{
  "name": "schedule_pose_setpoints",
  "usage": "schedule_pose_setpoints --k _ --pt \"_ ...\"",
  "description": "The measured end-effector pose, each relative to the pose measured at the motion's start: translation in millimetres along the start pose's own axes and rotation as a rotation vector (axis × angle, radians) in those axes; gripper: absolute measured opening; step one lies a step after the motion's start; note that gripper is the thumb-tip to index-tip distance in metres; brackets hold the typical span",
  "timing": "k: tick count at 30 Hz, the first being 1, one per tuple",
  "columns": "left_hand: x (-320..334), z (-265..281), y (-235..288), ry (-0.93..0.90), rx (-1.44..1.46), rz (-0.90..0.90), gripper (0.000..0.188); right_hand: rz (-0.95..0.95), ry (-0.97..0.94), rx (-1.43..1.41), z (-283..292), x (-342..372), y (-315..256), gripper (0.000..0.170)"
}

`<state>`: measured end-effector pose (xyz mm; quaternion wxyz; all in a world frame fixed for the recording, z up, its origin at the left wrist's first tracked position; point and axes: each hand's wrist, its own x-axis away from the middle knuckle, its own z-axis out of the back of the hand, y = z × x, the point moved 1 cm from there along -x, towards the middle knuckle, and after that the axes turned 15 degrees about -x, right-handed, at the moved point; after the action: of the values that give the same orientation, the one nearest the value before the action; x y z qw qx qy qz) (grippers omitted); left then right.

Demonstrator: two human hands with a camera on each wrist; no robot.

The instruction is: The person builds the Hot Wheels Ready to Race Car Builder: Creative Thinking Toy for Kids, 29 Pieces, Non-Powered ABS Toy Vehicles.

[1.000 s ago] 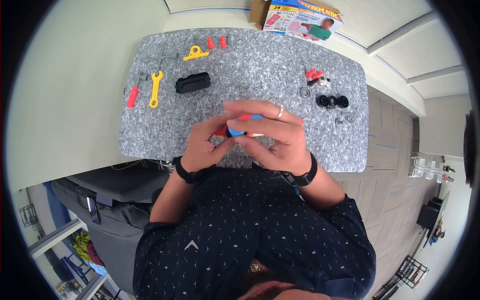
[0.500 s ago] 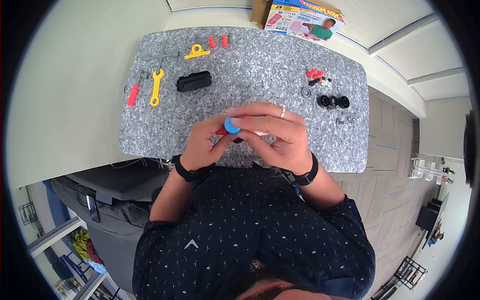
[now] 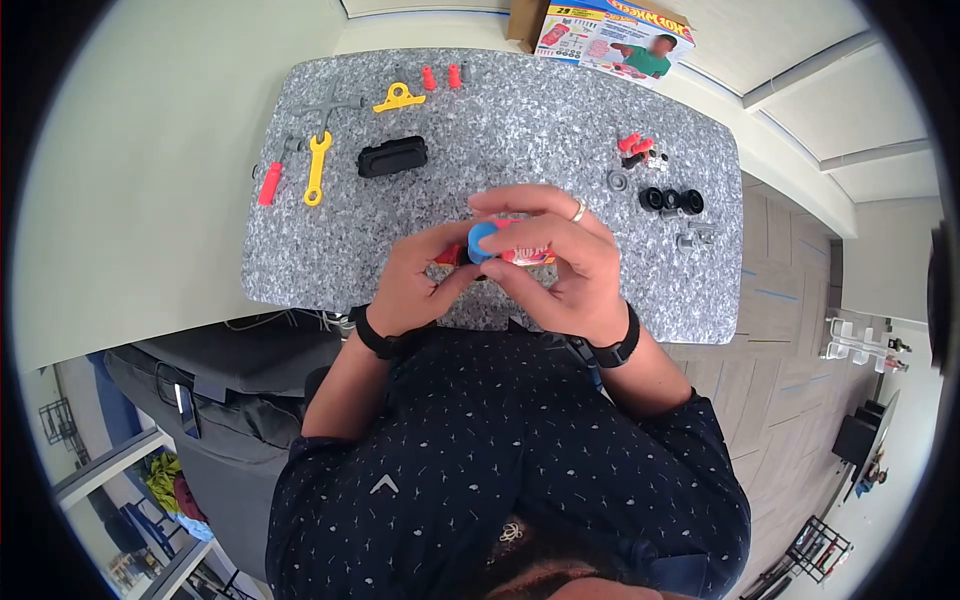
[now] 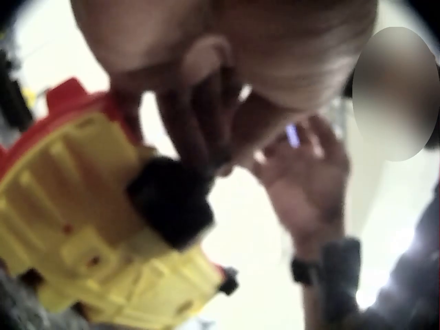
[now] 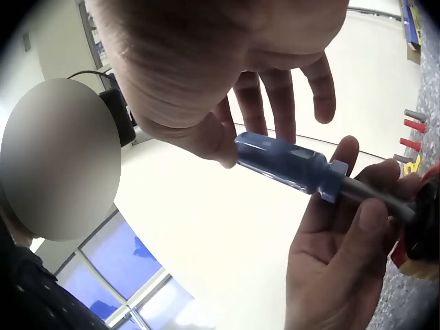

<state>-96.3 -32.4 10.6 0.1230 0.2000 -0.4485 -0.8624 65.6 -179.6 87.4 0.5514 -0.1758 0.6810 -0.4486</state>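
A screwdriver with a blue handle and grey shaft points into a black part on a toy car. The car has a red body and a yellow underside. At the handle's end, my right hand holds the screwdriver between thumb and fingers, some fingers spread. My left hand has thumb and fingers on either side of the shaft, close to the black part. In the head view, both hands cover much of the car.
Far left on the table lie a yellow wrench, a red-handled hammer, a grey cross-shaped piece and a black tray-like part. Black wheels and small red pieces lie right. A printed box stands behind.
The blue handle has come out from under the right fingers and shifted slightly right. Those fingers have lifted and spread, showing more of the car's side. The left hand stays nearly in place.
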Motion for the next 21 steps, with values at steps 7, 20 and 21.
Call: schedule_pose_setpoints --k 7,20,21 --pt "-0.5 2.3 -1.5 -0.025 -0.041 -0.073 0.044 -0.002 -0.025 0.034 -2.1 1.8 -1.7 0.03" --pt "3.0 -2.6 -7.3 -0.093 -0.175 -0.01 0.048 0.006 -0.037 -0.002 -1.0 5.6 5.1 0.031" --pt "4.0 -3.7 -8.2 -0.104 -0.183 0.009 0.048 0.012 -0.035 0.007 -2.4 5.2 4.9 0.031"
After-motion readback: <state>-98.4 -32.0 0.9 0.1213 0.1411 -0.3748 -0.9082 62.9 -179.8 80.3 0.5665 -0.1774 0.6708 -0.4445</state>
